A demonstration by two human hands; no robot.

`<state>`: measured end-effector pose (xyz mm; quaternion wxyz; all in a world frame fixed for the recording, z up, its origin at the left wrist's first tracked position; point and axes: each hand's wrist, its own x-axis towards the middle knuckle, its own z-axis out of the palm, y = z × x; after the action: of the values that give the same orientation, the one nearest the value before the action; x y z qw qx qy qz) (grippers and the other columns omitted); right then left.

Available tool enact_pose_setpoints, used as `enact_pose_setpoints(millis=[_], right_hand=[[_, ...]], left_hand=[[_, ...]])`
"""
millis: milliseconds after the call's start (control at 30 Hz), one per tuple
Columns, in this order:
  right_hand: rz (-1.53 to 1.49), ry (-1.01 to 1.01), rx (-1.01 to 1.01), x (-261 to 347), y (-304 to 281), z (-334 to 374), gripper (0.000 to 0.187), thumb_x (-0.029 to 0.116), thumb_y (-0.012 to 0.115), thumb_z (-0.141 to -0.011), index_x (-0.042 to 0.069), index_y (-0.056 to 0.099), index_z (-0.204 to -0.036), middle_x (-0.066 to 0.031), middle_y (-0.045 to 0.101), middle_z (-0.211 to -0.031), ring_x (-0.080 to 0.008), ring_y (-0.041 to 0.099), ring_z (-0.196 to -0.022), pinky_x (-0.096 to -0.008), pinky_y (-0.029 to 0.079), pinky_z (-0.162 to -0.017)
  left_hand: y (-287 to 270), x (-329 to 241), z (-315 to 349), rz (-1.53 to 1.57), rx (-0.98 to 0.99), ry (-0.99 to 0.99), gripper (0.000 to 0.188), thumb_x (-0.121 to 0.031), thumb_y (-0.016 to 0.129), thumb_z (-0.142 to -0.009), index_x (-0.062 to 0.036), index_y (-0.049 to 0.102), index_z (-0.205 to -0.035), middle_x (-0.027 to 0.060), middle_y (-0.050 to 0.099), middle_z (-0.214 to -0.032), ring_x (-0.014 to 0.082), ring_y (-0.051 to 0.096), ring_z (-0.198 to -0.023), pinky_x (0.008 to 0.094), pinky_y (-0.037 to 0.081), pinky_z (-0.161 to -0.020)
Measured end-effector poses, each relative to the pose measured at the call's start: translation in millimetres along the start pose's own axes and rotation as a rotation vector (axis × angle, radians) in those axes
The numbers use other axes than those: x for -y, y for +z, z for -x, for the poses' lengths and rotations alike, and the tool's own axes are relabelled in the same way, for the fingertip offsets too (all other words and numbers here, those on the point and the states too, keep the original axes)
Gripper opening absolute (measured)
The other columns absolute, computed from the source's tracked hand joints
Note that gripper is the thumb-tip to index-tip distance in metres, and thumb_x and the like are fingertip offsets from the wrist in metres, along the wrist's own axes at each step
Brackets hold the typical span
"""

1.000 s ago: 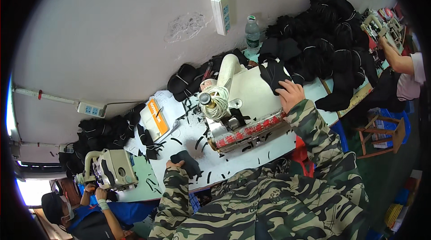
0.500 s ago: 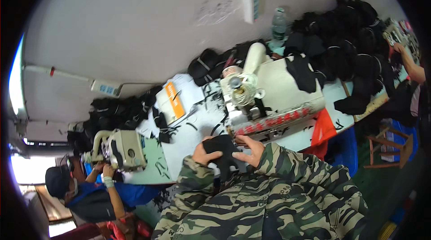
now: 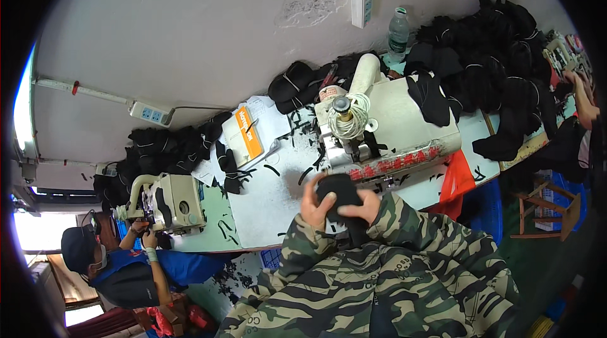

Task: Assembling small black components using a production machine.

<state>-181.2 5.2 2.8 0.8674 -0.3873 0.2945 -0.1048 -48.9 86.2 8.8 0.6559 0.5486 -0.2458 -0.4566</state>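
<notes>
A black cloth piece (image 3: 340, 187) is held up in front of the sewing machine, close to the table's front edge. My left hand (image 3: 315, 205) grips its left side, thumb on the near face and fingers behind. From the right, my right hand (image 3: 364, 206) pinches the cloth, its thumb pointing inward across it. A narrow end of the cloth hangs down toward my lap. Just beyond my hands stands the cream sewing machine (image 3: 411, 117), with a coil of pale cord (image 3: 349, 124) on its left end and a black cloth scrap (image 3: 431, 99) draped over its top.
Bundles of tied black cloth (image 3: 484, 66) are heaped at the back right, beside a plastic bottle (image 3: 398, 33). A notebook (image 3: 243, 139) and dark offcuts lie on the white table (image 3: 272, 196). Left, a co-worker (image 3: 126, 268) uses another machine (image 3: 174, 202). A red bag (image 3: 456, 177) hangs off the front edge.
Both hands have moved slightly right and up with the black cloth piece. My left hand's fingers have spread higher along its side, and the cloth looks more rounded and folded.
</notes>
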Motion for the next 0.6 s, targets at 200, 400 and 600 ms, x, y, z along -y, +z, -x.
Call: enact_pose_setpoints(millis=[200,400,600], right_hand=[[0.229,0.115,0.172,7.8,-20.0,4.8,0.033,0.009,0.067,-0.072,-0.006,0.054,-0.098,-0.0087,0.061,-0.074,-0.0117,0.058,-0.057,-0.0237,0.047,-0.053],[1.113,-0.170,0.640,10.3,-33.3,16.4,0.027,0.020,0.067,-0.073,0.002,0.061,-0.093,-0.0089,0.063,-0.071,-0.0132,0.059,-0.058,-0.0263,0.046,-0.056],[1.312,-0.454,-0.295,76.9,-68.5,-51.4,0.029,0.025,0.059,-0.075,0.005,0.056,-0.096,-0.0156,0.060,-0.071,-0.0307,0.060,-0.070,-0.0356,0.047,-0.060]], left_hand=[[12.4,-36.6,-4.3,-0.584,-0.070,0.131,0.039,-0.009,0.057,-0.077,0.0017,0.047,-0.113,0.0161,0.056,-0.103,0.0211,0.056,-0.092,0.0322,0.044,-0.079],[-1.8,-22.2,21.7,-1.168,0.854,-0.207,0.036,-0.029,0.059,-0.078,-0.0085,0.053,-0.107,0.0178,0.059,-0.085,0.0323,0.058,-0.079,0.0359,0.046,-0.067],[-15.3,10.3,18.9,-0.498,0.597,-0.363,0.026,-0.020,0.062,-0.077,0.0004,0.056,-0.091,0.0056,0.058,-0.074,0.0117,0.052,-0.070,0.0276,0.043,-0.066]])
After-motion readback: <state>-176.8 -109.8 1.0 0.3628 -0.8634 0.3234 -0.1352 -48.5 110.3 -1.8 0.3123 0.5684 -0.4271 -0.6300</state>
